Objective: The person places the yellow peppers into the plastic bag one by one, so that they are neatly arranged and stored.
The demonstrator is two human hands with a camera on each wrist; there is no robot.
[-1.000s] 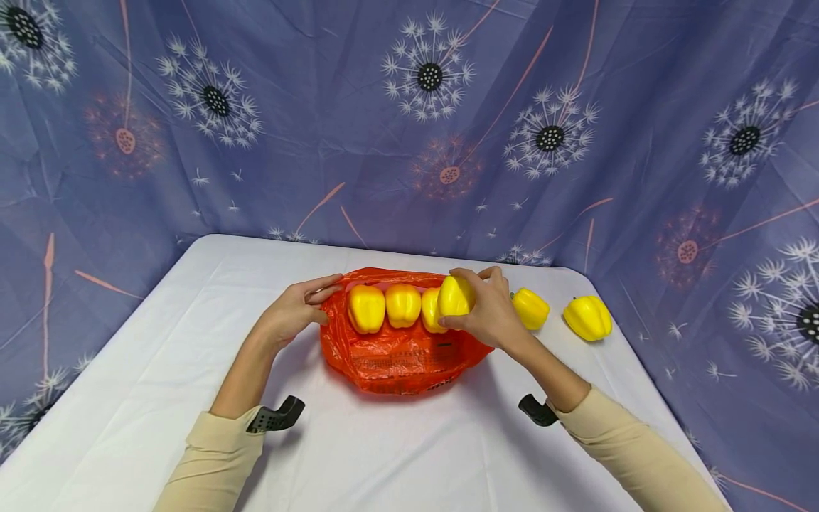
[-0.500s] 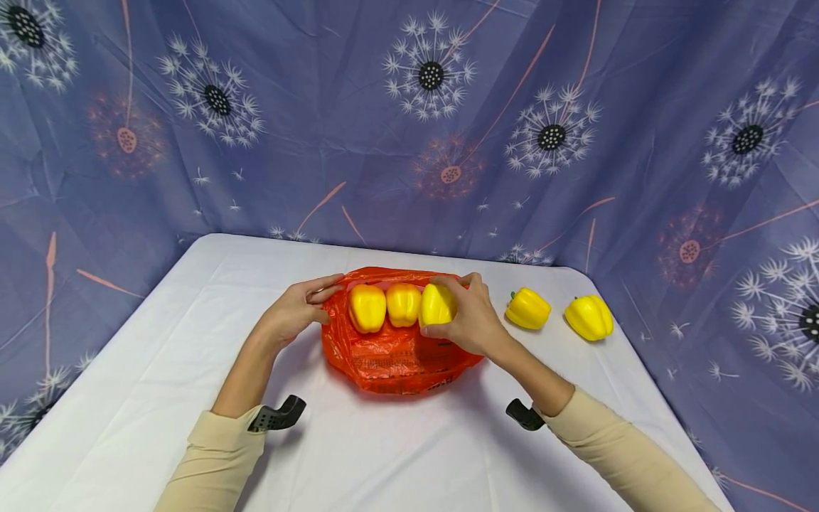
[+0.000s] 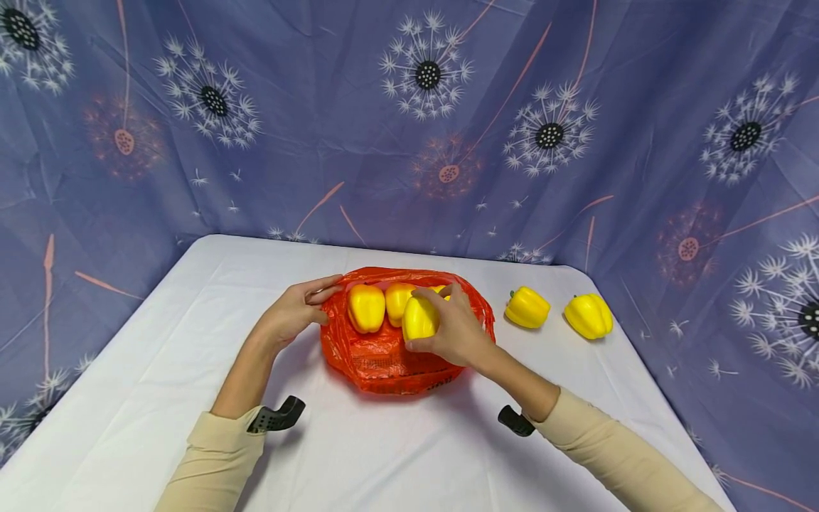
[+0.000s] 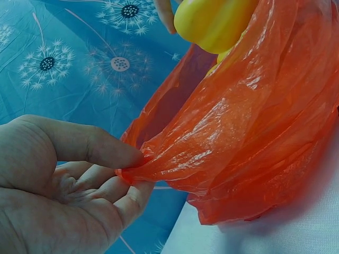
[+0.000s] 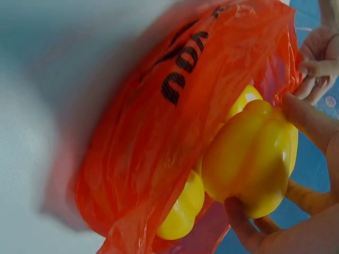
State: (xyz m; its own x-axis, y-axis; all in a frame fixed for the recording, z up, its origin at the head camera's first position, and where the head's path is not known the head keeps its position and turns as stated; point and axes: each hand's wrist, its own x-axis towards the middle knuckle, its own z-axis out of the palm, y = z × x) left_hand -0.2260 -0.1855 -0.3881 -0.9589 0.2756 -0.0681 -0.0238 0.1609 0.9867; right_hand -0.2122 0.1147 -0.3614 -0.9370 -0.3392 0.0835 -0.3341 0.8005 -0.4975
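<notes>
A red plastic bag lies with its mouth open on the white table. My left hand pinches the left side of its rim; the left wrist view shows thumb and fingers on the gathered film. Over the mouth, my right hand grips a yellow bell pepper between thumb and fingers. Inside the bag sit a yellow bell pepper at the left and another beside it. A third pepper is mostly hidden behind my right hand.
To the right of the bag, a loose yellow bell pepper lies on the table, with another nearer the right edge. Blue patterned cloth hangs behind and along the sides.
My right hand has carried the held bell pepper left and a little nearer across the bag's mouth, uncovering the right rim. The left hand stays in place.
</notes>
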